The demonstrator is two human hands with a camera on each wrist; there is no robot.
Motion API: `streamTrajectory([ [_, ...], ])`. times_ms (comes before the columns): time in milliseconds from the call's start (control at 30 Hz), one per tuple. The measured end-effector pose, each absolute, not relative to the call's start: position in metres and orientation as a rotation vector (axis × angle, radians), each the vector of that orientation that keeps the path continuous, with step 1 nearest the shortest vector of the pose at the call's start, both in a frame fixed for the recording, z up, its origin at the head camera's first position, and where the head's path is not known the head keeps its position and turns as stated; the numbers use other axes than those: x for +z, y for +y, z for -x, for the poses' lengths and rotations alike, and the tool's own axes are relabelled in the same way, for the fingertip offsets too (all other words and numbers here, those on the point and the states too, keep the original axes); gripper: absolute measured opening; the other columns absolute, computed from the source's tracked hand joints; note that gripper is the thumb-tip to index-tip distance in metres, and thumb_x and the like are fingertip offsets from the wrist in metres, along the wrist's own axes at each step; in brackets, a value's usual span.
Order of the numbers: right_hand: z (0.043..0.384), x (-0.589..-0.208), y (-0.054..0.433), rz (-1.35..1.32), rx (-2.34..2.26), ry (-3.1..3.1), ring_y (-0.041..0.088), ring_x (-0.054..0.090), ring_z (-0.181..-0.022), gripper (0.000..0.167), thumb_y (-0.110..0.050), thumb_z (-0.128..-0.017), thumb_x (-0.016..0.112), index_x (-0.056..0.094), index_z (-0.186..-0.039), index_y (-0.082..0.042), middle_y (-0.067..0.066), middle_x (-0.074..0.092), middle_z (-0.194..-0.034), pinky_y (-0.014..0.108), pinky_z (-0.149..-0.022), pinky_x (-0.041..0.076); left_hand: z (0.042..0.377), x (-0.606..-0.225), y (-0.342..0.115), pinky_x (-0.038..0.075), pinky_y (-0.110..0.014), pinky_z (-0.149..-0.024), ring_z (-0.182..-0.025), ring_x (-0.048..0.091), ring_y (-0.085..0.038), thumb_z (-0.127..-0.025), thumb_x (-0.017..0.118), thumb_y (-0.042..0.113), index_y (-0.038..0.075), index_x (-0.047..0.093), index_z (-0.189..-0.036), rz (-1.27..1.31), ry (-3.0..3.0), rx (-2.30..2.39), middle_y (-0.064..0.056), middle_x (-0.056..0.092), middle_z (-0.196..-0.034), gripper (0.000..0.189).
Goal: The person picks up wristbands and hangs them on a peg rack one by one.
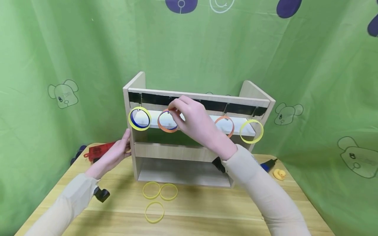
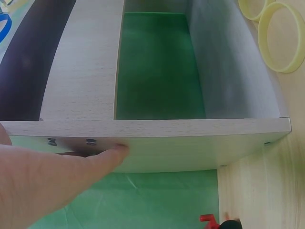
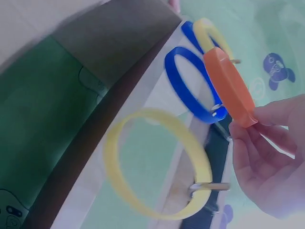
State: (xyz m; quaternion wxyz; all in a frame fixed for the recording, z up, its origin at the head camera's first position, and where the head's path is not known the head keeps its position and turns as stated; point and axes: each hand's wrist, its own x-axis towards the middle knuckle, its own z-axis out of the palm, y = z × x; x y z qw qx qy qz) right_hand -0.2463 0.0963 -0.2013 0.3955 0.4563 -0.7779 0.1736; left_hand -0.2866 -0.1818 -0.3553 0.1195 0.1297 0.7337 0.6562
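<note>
My right hand pinches the top of an orange ring between thumb and fingers. It sits at the second hook from the left, in front of a blue ring on that hook. A yellow ring with a blue one inside it hangs on the leftmost hook. Nearer the right wrist camera hangs another yellow ring, hidden in the head view. Toward the right hang an orange ring and a yellow ring. My left hand rests against the left side of the wooden rack, thumb extended.
Several more yellow rings lie on the wooden table before the rack. A red object lies left of the rack. At right are a blue-and-black tool and a yellow toy duck. A green curtain surrounds the table.
</note>
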Motion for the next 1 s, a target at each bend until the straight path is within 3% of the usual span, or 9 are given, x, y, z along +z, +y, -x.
streamTrajectory([
  [400, 0.26, -0.205, 0.099, -1.102, 0.403, -2.078, 0.017, 0.066, -0.082, 0.007, 0.0, -0.092, 0.063, 0.069, -0.093, -0.003, 0.008, 0.069, -0.09, 0.027, -0.074, 0.058, 0.289, -0.356, -0.182, 0.016, -0.058, -0.125, -0.153, 0.012, -0.045, -0.099, 0.011, 0.069, -0.001, 0.007, -0.158, -0.395, 2.142, 1.92, -0.03, 0.01, -0.163, 0.092],
  [700, 0.241, -0.217, 0.111, -1.114, 0.41, -1.965, 0.018, 0.066, -0.081, 0.005, -0.002, -0.091, 0.067, 0.069, -0.095, -0.002, 0.007, 0.069, -0.089, 0.026, -0.072, 0.057, 0.287, -0.357, -0.182, 0.016, -0.058, -0.125, -0.153, 0.012, -0.045, -0.099, 0.012, 0.068, 0.0, 0.006, -0.158, -0.4, 2.136, 1.918, -0.029, 0.011, -0.164, 0.091],
  [833, 0.227, -0.242, 0.117, -1.147, 0.421, -1.977, 0.015, 0.066, -0.078, 0.005, -0.002, -0.088, 0.07, 0.068, -0.093, -0.002, 0.006, 0.069, -0.087, 0.021, -0.07, 0.058, 0.287, -0.356, -0.182, 0.015, -0.059, -0.125, -0.153, 0.011, -0.045, -0.099, 0.012, 0.069, 0.002, 0.006, -0.159, -0.41, 2.145, 1.912, -0.028, 0.01, -0.164, 0.09],
  [1000, 0.221, -0.305, 0.121, -1.16, 0.456, -2.109, 0.012, 0.067, -0.076, 0.007, -0.006, -0.086, 0.072, 0.068, -0.092, -0.004, 0.004, 0.069, -0.087, 0.015, -0.07, 0.058, 0.286, -0.355, -0.182, 0.015, -0.059, -0.125, -0.153, 0.01, -0.045, -0.099, 0.012, 0.069, 0.001, 0.005, -0.159, -0.417, 2.144, 1.913, -0.029, 0.009, -0.164, 0.09],
])
